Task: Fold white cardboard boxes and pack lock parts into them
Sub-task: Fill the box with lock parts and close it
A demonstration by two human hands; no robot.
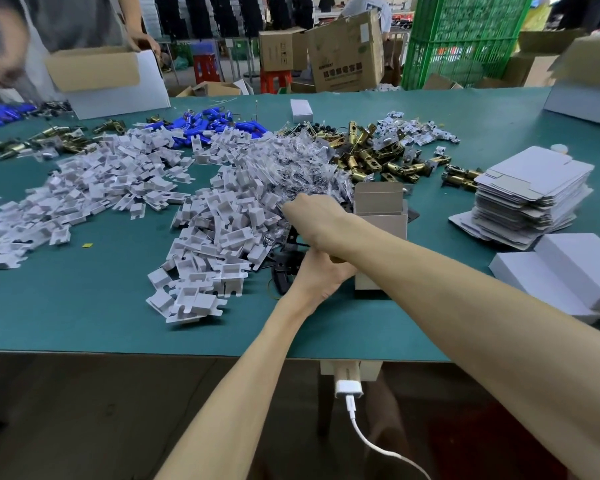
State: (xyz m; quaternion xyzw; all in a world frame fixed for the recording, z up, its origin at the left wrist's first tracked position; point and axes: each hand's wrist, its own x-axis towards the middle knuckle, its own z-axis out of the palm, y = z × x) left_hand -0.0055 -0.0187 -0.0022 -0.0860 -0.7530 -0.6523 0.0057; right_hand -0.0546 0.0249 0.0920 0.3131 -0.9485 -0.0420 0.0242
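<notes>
Left hand point(321, 271) clenches a brass-coloured part point(337, 260), right beside the one open white box point(381, 220), upright on the green table point(84, 306), contents out of sight. Right hand point(310, 211) crosses over into the clear bags point(291, 161), and whether it has hold of one I cannot tell. One stack of flat blanks point(530, 195), two closed boxes point(568, 271) at right, one small closed box point(301, 110) far back.

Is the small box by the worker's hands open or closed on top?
Open: the box stands upright, top flaps raised, brown inner wall showing. Its contents cannot be told.
</notes>
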